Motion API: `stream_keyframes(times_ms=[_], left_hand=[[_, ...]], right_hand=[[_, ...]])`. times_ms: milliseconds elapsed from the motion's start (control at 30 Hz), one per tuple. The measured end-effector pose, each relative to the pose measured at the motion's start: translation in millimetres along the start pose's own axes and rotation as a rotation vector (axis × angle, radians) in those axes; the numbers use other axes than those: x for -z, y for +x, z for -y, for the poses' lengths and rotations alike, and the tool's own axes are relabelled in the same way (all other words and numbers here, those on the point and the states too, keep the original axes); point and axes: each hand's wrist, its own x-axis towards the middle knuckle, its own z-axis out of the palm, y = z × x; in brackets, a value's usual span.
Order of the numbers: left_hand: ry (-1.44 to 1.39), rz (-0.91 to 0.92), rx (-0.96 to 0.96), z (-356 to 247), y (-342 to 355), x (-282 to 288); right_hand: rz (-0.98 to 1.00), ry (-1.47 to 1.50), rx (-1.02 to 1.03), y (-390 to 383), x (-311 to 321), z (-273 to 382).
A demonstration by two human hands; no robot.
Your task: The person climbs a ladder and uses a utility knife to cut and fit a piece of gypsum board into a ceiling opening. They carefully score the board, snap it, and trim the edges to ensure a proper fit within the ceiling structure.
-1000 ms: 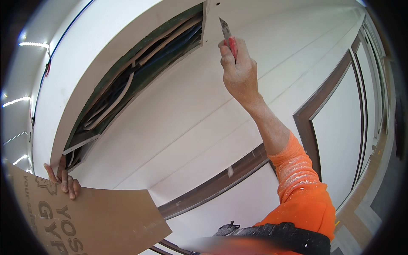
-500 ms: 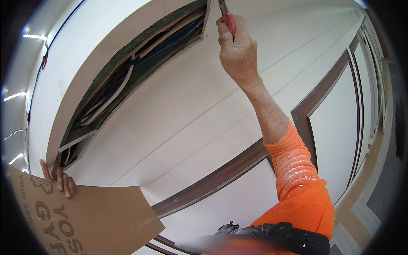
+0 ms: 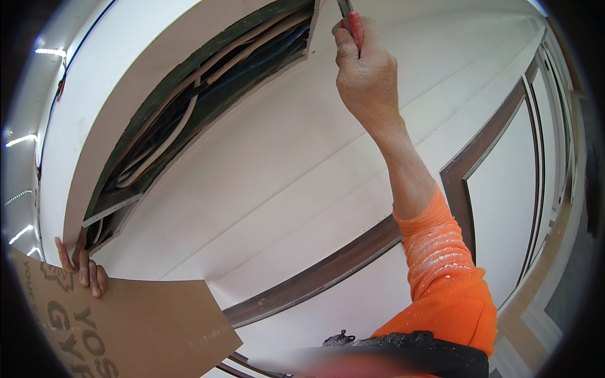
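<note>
At the upper middle, my right hand (image 3: 368, 82), dusted with white powder, is closed round a red-handled tool (image 3: 355, 28). The tool's grey metal end points up and runs out of the picture, so its exact kind does not show. At the lower left, the fingers of my left hand (image 3: 86, 268) curl over the top edge of a brown paper-faced plasterboard sheet (image 3: 151, 321), with one finger raised. The sheet hides the rest of that arm. Just above the left hand is the lower end of a long ceiling opening (image 3: 208, 94) with cables and pale conduits inside.
A white ceiling drop edge (image 3: 120, 69) borders the opening. Light strips (image 3: 22, 140) and a blue cable (image 3: 58, 97) run along the far left. White panels (image 3: 504, 183) with dark brown frames (image 3: 328, 271) stand below and right. A black strap (image 3: 428, 353) crosses the bottom.
My right hand, with the red-handled tool, has shifted slightly right and down in the picture. The left hand and the plasterboard sheet sit slightly lower and further left.
</note>
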Motion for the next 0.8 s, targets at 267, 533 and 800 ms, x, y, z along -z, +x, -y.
stream_keyframes(times_ms=[267, 533, 800], left_hand=[[0.015, -0.038, -0.068, 0.8, 14.3, -42.7], [0.052, -0.193, 0.080, -10.4, -0.5, -30.7], [-0.001, -0.169, 0.131, -15.3, 3.3, -31.2]], right_hand=[[0.219, -0.105, -0.177, -78.2, -31.2, -75.0], [0.015, 0.191, -0.128, -36.4, -7.9, -35.3], [-0.064, 0.100, 0.112, -2.5, -9.4, -12.8]])
